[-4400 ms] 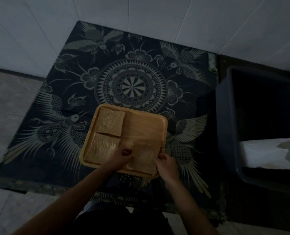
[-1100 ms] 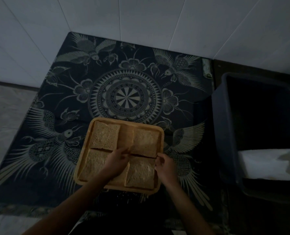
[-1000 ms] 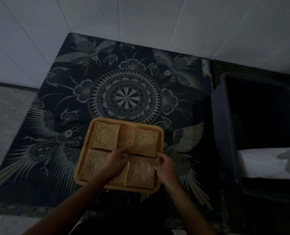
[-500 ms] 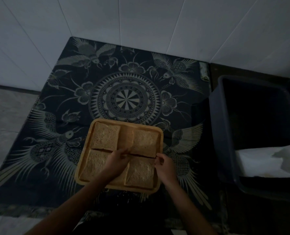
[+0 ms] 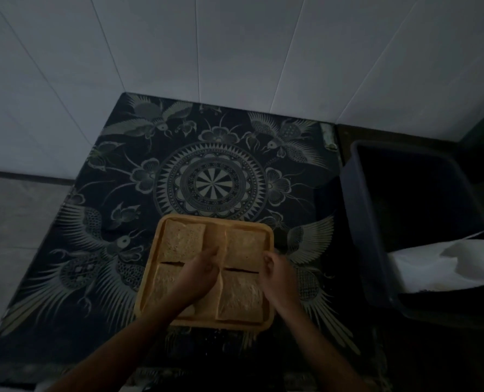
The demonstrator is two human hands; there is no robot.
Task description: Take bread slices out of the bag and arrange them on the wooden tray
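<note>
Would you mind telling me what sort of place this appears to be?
Probably a dim home kitchen corner: a patterned cloth spread against white wall tiles, a dark plastic tub beside it, and a wooden tray of bread.

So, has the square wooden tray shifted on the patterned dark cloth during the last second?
No. The square wooden tray keeps its far edge just below the round medallion of the patterned dark cloth.

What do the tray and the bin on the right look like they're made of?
Tray: apparently wood, pale matte finish and rounded raised rim; grain is too dim to confirm. Bin: probably moulded plastic, with dark, smooth walls and rounded corners, though the dim light leaves it open.
</note>
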